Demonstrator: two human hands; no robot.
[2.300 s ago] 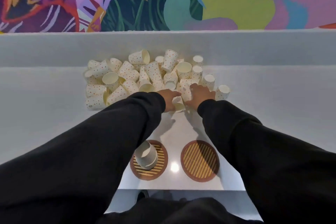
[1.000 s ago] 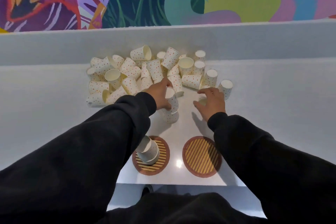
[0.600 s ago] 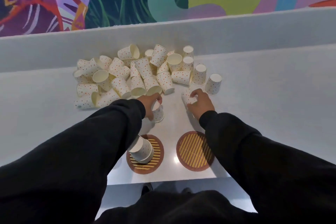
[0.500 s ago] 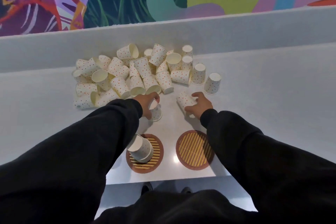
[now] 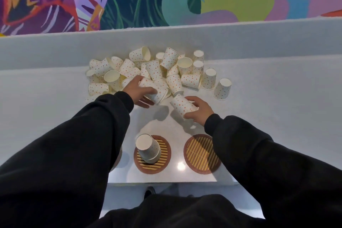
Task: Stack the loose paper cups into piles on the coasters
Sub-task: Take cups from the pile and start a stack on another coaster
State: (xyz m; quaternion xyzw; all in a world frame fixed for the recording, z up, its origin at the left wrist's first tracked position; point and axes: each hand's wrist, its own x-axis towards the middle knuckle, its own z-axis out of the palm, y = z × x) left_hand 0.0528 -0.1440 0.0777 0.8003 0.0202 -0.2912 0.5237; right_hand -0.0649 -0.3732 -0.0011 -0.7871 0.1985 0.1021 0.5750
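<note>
Over a white worktop (image 5: 277, 116), the left hand (image 5: 137, 91) grips nested dotted cups (image 5: 157, 91) while the right hand (image 5: 200, 110) grips another dotted cup (image 5: 182, 105), beyond two coasters (image 5: 201, 156).

Both arms are covered to the wrist by long black sleeves: left sleeve (image 5: 74, 144), right sleeve (image 5: 262, 155). The fabric is plain, matte and thick-looking, sweatshirt-type, cut loose, with soft folds seen along the forearms. Each sleeve is finished with a closer-fitting cuff (image 5: 123, 99) at the wrist. The left hand (image 5: 137, 92) and right hand (image 5: 201, 110) are left bare. The torso (image 5: 175, 213) is covered in the same black fabric, seen along the bottom edge.
</note>
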